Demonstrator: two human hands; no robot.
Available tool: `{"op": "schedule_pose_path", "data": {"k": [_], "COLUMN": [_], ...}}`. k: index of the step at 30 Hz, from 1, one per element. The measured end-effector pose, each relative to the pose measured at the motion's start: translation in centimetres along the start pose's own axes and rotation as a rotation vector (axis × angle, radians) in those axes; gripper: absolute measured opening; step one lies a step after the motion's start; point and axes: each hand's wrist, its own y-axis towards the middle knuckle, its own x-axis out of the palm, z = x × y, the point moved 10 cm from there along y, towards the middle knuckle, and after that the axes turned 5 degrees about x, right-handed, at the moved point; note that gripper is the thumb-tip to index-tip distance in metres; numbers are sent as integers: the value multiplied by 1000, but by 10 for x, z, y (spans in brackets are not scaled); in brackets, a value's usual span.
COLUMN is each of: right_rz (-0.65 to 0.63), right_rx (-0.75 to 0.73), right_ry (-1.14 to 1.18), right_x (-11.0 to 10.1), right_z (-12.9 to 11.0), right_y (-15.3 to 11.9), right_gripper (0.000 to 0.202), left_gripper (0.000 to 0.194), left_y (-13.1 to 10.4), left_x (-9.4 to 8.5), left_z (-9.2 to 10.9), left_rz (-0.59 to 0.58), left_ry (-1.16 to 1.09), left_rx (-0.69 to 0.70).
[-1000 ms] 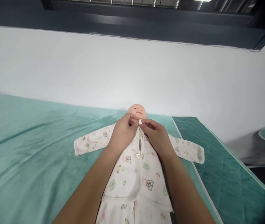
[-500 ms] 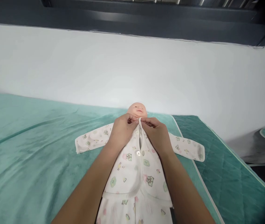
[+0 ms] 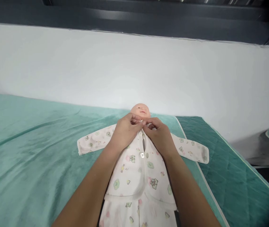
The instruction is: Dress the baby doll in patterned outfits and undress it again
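Observation:
A baby doll (image 3: pixel 141 109) lies on its back, its head toward the wall, dressed in a white printed baby jacket (image 3: pixel 134 176) with both sleeves spread out. Just below the doll's chin, my left hand (image 3: pixel 127 130) pinches the jacket's collar edge from the left. My right hand (image 3: pixel 158 132) pinches the same collar from the right, and the fingertips of both hands meet there. Below them the front placket gapes slightly. A round light fastener (image 3: pixel 142 155) shows at mid-chest. Printed pants (image 3: pixel 125 212) cover the doll's lower body. My fingers hide the collar fastening.
A light green sheet (image 3: pixel 30 151) lies wrinkled under the doll. To the right is a darker quilted green cover (image 3: pixel 233 170). Behind stands a white wall (image 3: pixel 125 69), with a dark metal beam (image 3: pixel 125 19) across the top.
My fingertips have drawn closer together at the collar, and the raised collar edge is now mostly covered by them. The view has shifted slightly.

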Motion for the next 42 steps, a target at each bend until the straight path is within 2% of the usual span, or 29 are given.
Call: {"op": "schedule_pose_path", "data": {"k": [8, 12, 15, 20, 24, 27, 29, 31, 35, 38, 42], "right_rz": [-58, -74, -50, -48, -180, -227, -254, -333, -483, -498, -466], "right_rx": [69, 69, 70, 27, 80, 93, 95, 119, 190, 210, 238], "right_ry": [-24, -18, -53, -273, -482, -547, -518, -422, -158, -41, 49], "right_x": [2, 2, -1, -11, -11, -9, -7, -3, 1, 1, 4], "right_z": [10, 10, 10, -12, -26, -31, -30, -22, -4, 4, 11], "right_y": [2, 1, 1, -11, -33, -42, -41, -38, -31, -28, -23], "right_gripper": [21, 24, 20, 14, 33, 34, 33, 32, 29, 27, 26], "left_gripper": [32, 27, 22, 26, 27, 27, 24, 19, 18, 22, 19], "left_y": [1, 1, 1, -1, -6, -14, -19, -21, -22, -23, -26], "left_x": [5, 2, 2, -4, -8, -7, -4, -2, 0, 3, 12], "left_z": [-10, -5, 1, 3, 13, 18, 20, 24, 26, 24, 25], "left_rz": [-70, -70, -86, -103, -181, -290, -370, -414, -419, -402, -440], "left_ry": [-174, -77, 21, 102, 122, 149, 164, 169, 109, -11, -155], "left_rx": [-62, -33, -6, -12, 41, 13, -11, -7, -14, -48, -53]}}
